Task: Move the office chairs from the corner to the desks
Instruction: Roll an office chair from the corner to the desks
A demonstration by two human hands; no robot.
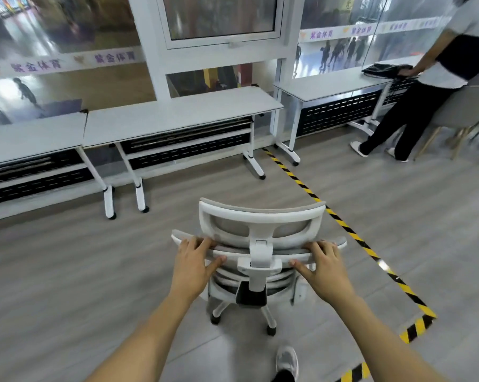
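Note:
A white office chair (260,224) with grey mesh back and headrest stands on the floor right in front of me, its back toward me. My left hand (195,260) grips the left part of the backrest's top edge. My right hand (322,267) grips the right part of the same edge. The chair's wheeled base (271,323) shows below. A row of white desks (177,111) on castors runs along the glass wall ahead, about a chair's length or more beyond the chair.
Yellow-black floor tape (343,224) runs diagonally to the chair's right. Another person (425,86) stands at the right desk (332,85), a hand on a black bag (384,70). Grey chairs with wooden legs (464,117) stand behind that person. My shoe (286,359) is below the chair.

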